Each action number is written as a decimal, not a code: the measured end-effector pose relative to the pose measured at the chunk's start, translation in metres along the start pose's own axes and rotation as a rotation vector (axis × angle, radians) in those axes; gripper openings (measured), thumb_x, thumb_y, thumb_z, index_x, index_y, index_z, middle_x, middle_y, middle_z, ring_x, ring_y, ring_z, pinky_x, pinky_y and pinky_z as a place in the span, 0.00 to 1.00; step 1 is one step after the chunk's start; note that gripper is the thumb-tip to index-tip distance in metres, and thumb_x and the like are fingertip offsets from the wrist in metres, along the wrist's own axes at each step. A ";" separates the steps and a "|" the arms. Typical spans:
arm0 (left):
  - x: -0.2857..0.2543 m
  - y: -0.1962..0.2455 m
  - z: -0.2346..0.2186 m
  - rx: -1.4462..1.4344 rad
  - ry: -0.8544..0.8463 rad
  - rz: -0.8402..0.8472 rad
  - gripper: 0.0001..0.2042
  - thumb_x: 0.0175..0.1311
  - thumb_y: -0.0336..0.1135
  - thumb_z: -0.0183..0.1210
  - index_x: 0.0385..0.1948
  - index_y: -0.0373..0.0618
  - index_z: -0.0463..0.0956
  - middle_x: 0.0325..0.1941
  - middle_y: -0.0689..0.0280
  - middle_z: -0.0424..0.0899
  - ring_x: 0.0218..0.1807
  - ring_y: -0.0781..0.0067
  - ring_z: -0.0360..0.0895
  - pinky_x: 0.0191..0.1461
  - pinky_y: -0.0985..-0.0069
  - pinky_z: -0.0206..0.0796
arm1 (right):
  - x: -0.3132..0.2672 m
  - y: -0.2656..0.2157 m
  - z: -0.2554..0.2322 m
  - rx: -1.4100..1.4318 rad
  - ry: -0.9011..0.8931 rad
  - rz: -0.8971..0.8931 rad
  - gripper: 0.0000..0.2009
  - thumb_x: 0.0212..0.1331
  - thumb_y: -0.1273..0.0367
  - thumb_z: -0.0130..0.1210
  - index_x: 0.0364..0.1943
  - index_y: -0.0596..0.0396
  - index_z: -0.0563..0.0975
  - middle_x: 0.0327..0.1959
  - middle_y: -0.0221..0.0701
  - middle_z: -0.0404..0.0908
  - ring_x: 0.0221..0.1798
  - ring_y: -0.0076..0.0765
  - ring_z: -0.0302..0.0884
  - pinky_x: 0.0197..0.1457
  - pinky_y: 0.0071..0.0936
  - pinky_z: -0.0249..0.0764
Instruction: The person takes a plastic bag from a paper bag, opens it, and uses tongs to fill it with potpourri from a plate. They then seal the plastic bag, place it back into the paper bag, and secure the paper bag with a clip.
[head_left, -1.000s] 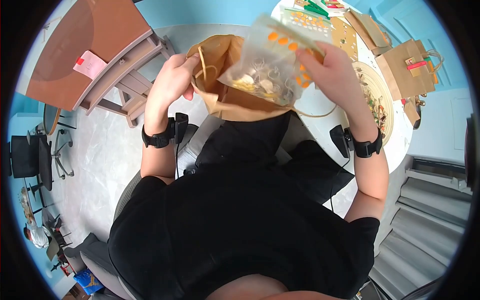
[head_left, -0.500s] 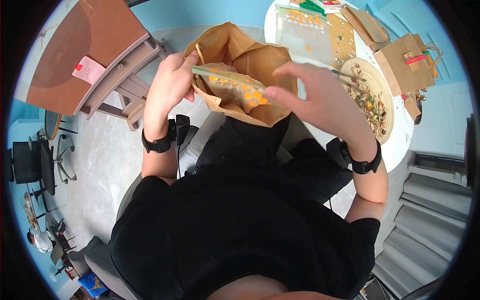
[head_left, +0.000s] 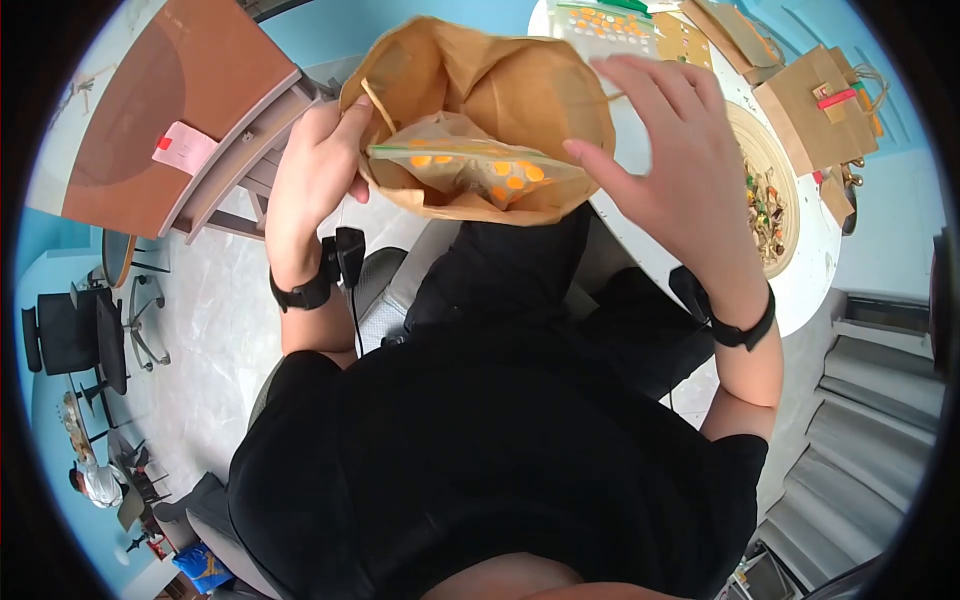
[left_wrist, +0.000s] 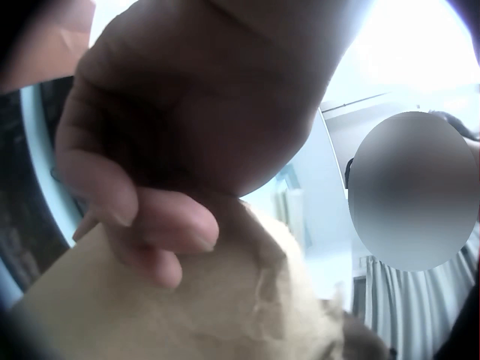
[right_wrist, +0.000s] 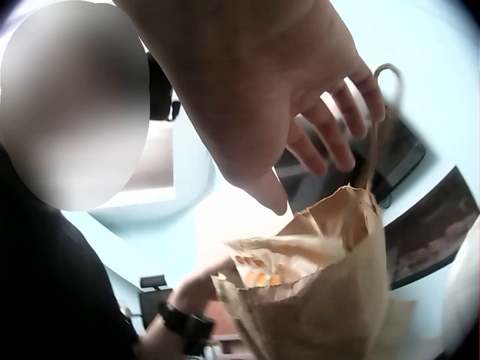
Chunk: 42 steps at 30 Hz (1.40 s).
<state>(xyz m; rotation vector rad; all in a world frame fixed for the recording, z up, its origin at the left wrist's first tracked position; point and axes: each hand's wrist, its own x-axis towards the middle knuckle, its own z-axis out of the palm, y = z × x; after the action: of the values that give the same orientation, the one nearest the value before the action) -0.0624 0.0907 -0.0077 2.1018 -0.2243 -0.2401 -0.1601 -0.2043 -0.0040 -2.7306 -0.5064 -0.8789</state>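
My left hand grips the left rim of a brown paper bag, thumb on the inside. In the left wrist view its curled fingers lie against the bag's outside. Within the bag's mouth sits a clear zip bag with orange dots and a green zip strip, its lower part hidden by the paper. My right hand hovers at the bag's right rim, fingers spread and holding nothing. A twisted paper handle shows behind its fingertips in the right wrist view.
A round white table stands to the right, bearing a woven tray of dried bits. Another dotted zip bag lies at its far side, beside smaller paper bags. A brown table stands at the left.
My right hand lowered the zip bag into the paper bag, let go of it and moved up and right. The paper bag's mouth is wider; my left hand kept its grip.
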 end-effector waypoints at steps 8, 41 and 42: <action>-0.013 0.009 -0.004 -0.062 0.189 0.371 0.22 0.78 0.44 0.50 0.33 0.29 0.81 0.23 0.64 0.81 0.22 0.79 0.77 0.26 0.77 0.65 | 0.022 0.002 -0.005 0.337 -0.308 0.596 0.22 0.62 0.56 0.58 0.25 0.66 0.80 0.25 0.54 0.80 0.34 0.63 0.82 0.38 0.51 0.77; -0.023 0.002 -0.032 0.063 0.103 0.378 0.15 0.71 0.38 0.64 0.51 0.38 0.82 0.24 0.75 0.75 0.26 0.88 0.69 0.29 0.84 0.61 | 0.051 0.001 -0.003 0.155 -0.721 0.431 0.16 0.59 0.63 0.57 0.31 0.67 0.80 0.26 0.46 0.83 0.31 0.45 0.85 0.37 0.38 0.80; -0.027 0.000 -0.030 0.027 -0.032 0.419 0.17 0.67 0.33 0.66 0.57 0.41 0.79 0.29 0.77 0.71 0.31 0.89 0.65 0.33 0.86 0.59 | 0.048 0.004 -0.002 0.179 -0.689 0.425 0.18 0.61 0.61 0.59 0.29 0.68 0.78 0.23 0.46 0.82 0.27 0.43 0.84 0.33 0.37 0.79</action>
<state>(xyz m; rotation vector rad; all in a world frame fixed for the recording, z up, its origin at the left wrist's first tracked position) -0.0809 0.1224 0.0096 2.0238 -0.6787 -0.0191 -0.1226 -0.1965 0.0258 -2.7504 -0.0845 0.2131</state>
